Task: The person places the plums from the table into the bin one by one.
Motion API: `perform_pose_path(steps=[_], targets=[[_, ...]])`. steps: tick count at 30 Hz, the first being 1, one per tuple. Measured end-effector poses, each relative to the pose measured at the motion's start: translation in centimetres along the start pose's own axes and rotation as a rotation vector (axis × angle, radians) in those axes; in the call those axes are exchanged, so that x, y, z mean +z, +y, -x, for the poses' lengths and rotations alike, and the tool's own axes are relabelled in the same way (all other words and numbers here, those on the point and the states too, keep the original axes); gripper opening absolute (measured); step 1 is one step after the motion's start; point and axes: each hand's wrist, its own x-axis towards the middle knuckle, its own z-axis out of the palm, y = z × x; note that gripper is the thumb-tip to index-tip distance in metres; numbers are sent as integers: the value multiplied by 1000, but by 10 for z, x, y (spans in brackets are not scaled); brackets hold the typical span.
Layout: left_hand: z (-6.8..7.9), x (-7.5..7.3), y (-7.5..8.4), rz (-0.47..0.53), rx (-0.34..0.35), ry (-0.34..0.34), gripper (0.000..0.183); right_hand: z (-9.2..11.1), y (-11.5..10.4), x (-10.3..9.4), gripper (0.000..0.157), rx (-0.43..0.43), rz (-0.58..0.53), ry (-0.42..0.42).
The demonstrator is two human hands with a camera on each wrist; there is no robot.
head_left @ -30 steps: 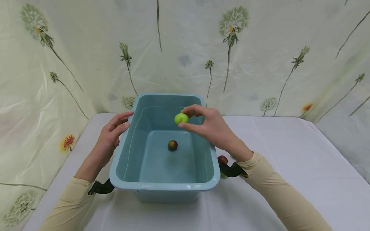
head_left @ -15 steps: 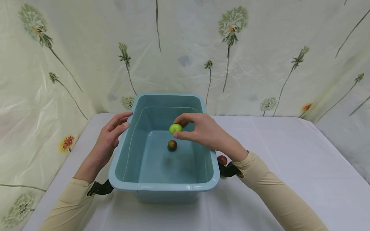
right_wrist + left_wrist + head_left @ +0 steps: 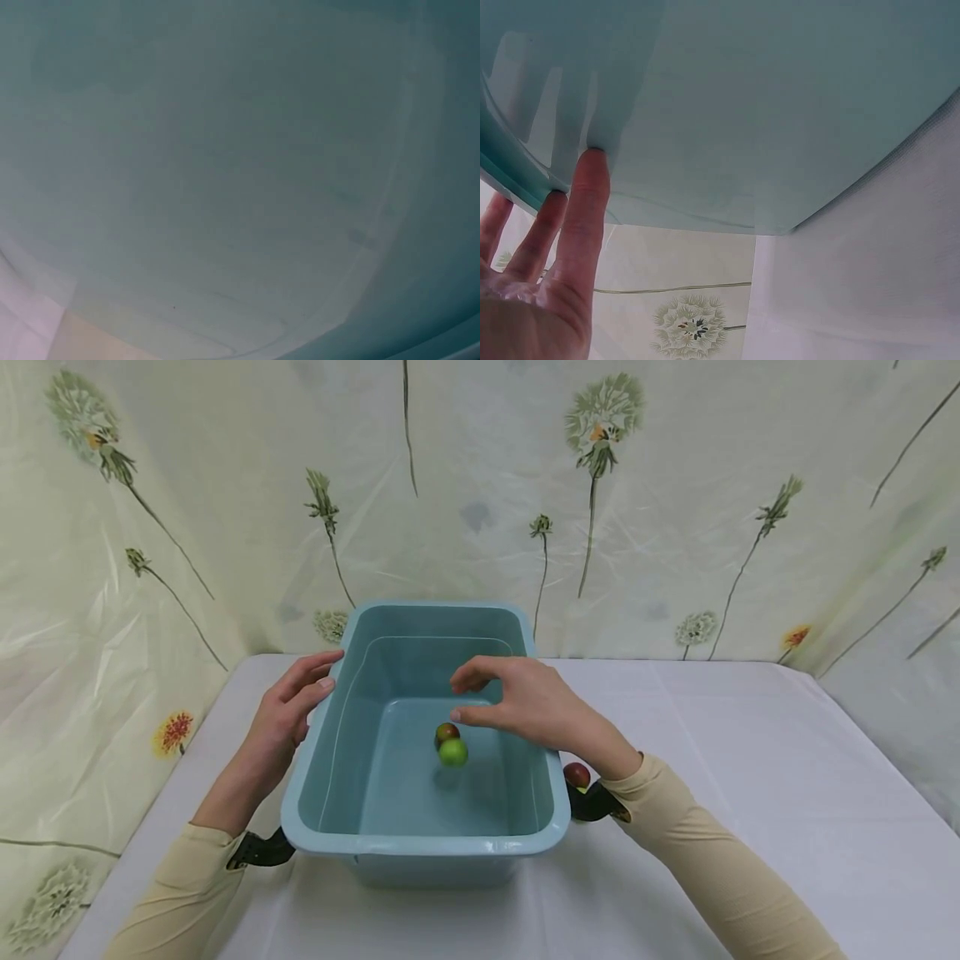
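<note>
- The right hand (image 3: 525, 697) is held above the inside of the tub (image 3: 426, 845), palm side down, with its thumb and fingers spread apart and a gap left between the tips.
- The green fruit (image 3: 453, 752) is seen inside the tub, below the right hand's thumb tip and a little nearer the person; whether it is borne by the tub's floor or is in the air cannot be told.
- The dark fruit (image 3: 447, 732) is seen just beyond it, below the same thumb tip, and is partly covered by the green fruit; whether the two are touching cannot be told.
- The tub's rim and outer wall are touched by the left hand (image 3: 288, 702) from outside, its fingers extended and set apart from one another.
- The red fruit (image 3: 577, 775) is placed outside the tub, beside the right wrist, and is partly hidden by the black strap (image 3: 592, 802) worn there.
- The tub is carried by the white-covered worktop (image 3: 735, 793), between the two hands.
- Beyond both hands, a curtain (image 3: 465, 552) printed with dandelions is hung.
- Both forearms are covered by beige sleeves (image 3: 720, 852).
</note>
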Motion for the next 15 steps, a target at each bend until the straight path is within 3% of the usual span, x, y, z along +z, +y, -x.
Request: perform_pose_path(steps=[15], targets=[[0, 0, -1, -5, -3, -1, 42, 9, 5, 2, 24, -94, -170, 95]])
